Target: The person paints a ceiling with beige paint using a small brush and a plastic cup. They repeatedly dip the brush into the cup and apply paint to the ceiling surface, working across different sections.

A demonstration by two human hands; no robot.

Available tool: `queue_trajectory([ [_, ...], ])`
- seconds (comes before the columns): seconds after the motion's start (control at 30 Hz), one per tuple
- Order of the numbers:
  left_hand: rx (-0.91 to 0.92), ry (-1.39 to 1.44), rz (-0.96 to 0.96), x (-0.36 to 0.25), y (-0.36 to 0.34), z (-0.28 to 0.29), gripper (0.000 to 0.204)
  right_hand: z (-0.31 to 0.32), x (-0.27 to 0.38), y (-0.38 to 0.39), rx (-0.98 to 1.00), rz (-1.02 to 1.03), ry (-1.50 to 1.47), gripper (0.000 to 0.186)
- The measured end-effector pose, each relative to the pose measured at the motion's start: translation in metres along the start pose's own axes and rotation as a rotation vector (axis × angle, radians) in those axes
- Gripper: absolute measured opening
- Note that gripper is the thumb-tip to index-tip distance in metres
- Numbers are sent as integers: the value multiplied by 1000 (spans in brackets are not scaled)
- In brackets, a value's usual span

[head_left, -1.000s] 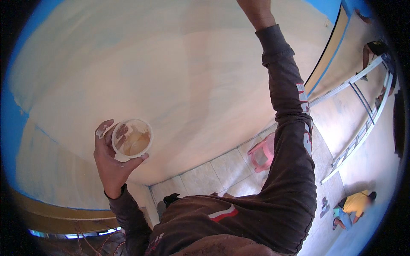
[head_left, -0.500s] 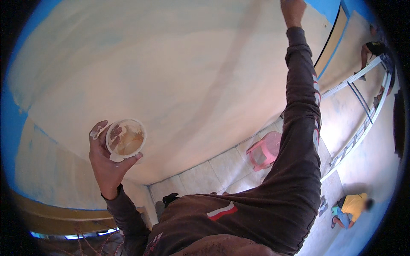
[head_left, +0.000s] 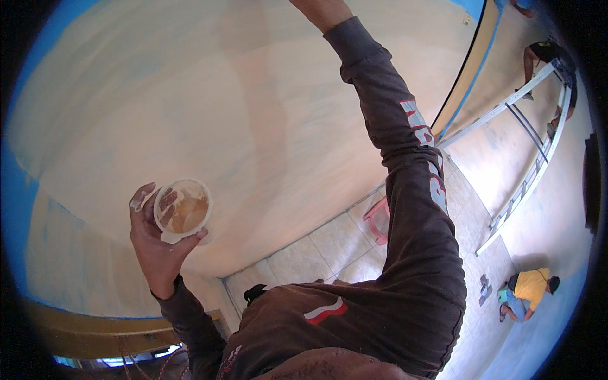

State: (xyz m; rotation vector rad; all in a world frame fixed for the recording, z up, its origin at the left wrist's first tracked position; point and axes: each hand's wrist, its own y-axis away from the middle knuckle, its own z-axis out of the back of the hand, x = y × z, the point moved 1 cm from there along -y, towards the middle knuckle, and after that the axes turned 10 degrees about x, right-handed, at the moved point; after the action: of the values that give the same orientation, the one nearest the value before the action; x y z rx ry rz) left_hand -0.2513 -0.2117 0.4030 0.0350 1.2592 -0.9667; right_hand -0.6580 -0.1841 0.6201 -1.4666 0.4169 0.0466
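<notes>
Left hand [head_left: 155, 244] holds a small round white cup [head_left: 183, 209] at chest height, well away from the wall. Fingers [head_left: 166, 204] and thumb are clamped around the cup's rim and side; the fingertips carry pale smears. The cup contains a tan, paste-like material that coats its inner wall.

Right arm, in a dark long sleeve [head_left: 405, 164] with red and white lettering, extends upward along the wall [head_left: 209, 101]. Right hand [head_left: 320, 9] is cut off at the top edge of the view at the wrist, so the state of its fingers cannot be told, nor whether it holds anything.

The wall is a broad, pale cream expanse with faint blue patches showing through, and a blue band runs along its left margin. A tiled floor [head_left: 316, 244] lies far below. A pink stool [head_left: 378, 218] stands on the tiles near the base of the wall. An aluminium ladder [head_left: 525, 145] leans at the right, with another person [head_left: 544, 54] at its upper end. A second person in a yellow shirt [head_left: 529, 288] crouches on the floor at lower right, near a pair of sandals [head_left: 484, 286].
</notes>
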Motion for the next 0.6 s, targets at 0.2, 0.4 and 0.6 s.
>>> queue_trajectory([
  [0.2, -19, -59, 12, 16, 1, 13, 102, -45, 23, -6, 9, -35, -23, 19],
  [0.4, -56, -180, 59, 19, -14, 28, 100, -65, 36, -16, -21, -14, 8, 17],
  [0.6, -54, -196, 77, 14, -19, 35, 98, -81, 53, -26, -2, -63, -71, 15],
])
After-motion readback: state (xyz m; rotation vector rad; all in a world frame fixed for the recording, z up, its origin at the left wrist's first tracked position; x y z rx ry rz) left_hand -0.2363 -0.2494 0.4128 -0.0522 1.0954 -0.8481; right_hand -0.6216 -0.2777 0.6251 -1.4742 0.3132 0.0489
